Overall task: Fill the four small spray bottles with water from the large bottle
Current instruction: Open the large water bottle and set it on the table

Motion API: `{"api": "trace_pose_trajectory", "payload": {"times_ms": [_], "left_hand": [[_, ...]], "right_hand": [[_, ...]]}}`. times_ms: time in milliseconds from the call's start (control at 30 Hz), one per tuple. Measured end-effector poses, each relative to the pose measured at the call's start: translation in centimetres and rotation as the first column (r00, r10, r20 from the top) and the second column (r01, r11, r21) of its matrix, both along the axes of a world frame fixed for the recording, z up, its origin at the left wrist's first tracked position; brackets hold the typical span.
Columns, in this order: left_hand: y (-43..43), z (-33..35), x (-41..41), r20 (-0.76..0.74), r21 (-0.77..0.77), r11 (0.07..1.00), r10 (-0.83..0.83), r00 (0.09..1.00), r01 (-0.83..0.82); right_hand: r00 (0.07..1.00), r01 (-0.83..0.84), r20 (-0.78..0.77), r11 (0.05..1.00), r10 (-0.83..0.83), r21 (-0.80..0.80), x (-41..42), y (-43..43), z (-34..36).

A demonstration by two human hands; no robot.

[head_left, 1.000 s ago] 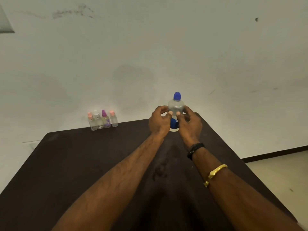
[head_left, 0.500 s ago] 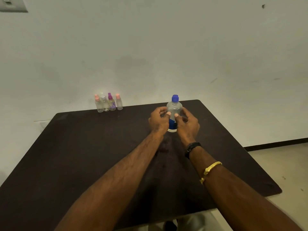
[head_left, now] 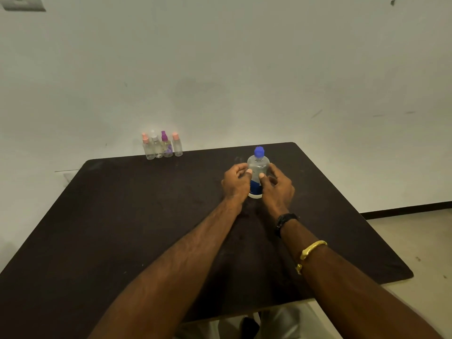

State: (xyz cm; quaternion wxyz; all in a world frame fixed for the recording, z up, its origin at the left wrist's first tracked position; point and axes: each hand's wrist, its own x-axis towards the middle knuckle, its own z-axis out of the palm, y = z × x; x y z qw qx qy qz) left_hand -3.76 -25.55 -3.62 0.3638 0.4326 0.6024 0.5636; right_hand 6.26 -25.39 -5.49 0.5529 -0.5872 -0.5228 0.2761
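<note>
Dark table (head_left: 122, 228) — left hand (head_left: 236, 183) and right hand (head_left: 278, 188) grip the large bottle (head_left: 258, 165).

Bare rm, dim light: pale wall, dark table, bit of floor.

Right in front there's a big dark-brown table (head_left: 122, 228), matt top w/ rounded corners and dusty smudges, far edge close to the wall (head_left: 244, 57). Wall's plain off-white, looks greenish in this light. It has a few thin scuff marks (head_left: 316, 113) on the rt side & a small dark spot (head_left: 393, 2) up top rt. A grey wall plate (head_left: 23, 2) sits in the top lt corner, partly cut off. Rt of the table is pale floor (head_left: 415, 241) w/ a few specks. A dark skirting strip (head_left: 403, 209) runs along the wall's foot. Light's soft & flat overall.
</note>
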Motion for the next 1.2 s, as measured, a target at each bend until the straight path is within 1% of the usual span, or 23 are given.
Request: {"api": "trace_pose_trajectory", "payload": {"times_ms": [200,500,667,767,833,933,1100,1200], "left_hand": [[0.1,-0.4,-0.1,-0.022,-0.023,0.999,-0.024,0.999,0.023],[0.1,-0.8,-0.1,0.023,-0.033,0.999,-0.025,0.999,0.026],[-0.1,-0.6,-0.5,0.026,-0.038,0.996,-0.075,0.997,0.076],[0.0,-0.2,-0.9,0.005,-0.023,0.997,-0.077,0.997,0.078],[0.0,0.3,-1.3,-0.029,0.012,0.999,-0.031,0.999,0.031],[-0.1,1.3,-2.0,-0.094,0.106,0.994,0.043,0.995,-0.033],[-0.5,3.0,-3.5,-0.202,0.284,0.955,0.149,0.968,-0.087],[-0.6,3.7,-4.6,-0.241,0.358,0.927,0.205,0.949,-0.11]], "right_hand": [[1.0,-0.007,0.016,1.0,0.007,-0.016,0.1,0.1,-0.5],[1.0,-0.015,-0.003,1.0,0.015,-0.026,0.2,0.1,-0.7],[0.999,0.003,-0.04,1.0,-0.004,-0.002,0.0,0.0,-0.8],[1.0,0.027,-0.007,1.0,-0.026,0.015,-0.2,0.2,-0.7],[0.998,0.052,0.023,0.998,-0.053,0.037,-0.4,0.4,-0.3],[0.998,0.051,0.034,0.994,-0.055,0.098,-0.9,0.4,0.6],[0.996,0.034,0.071,0.972,-0.052,0.233,-2.0,0.8,2.5],[0.995,0.007,0.093,0.951,-0.038,0.309,-3.1,1.0,3.7]]}}
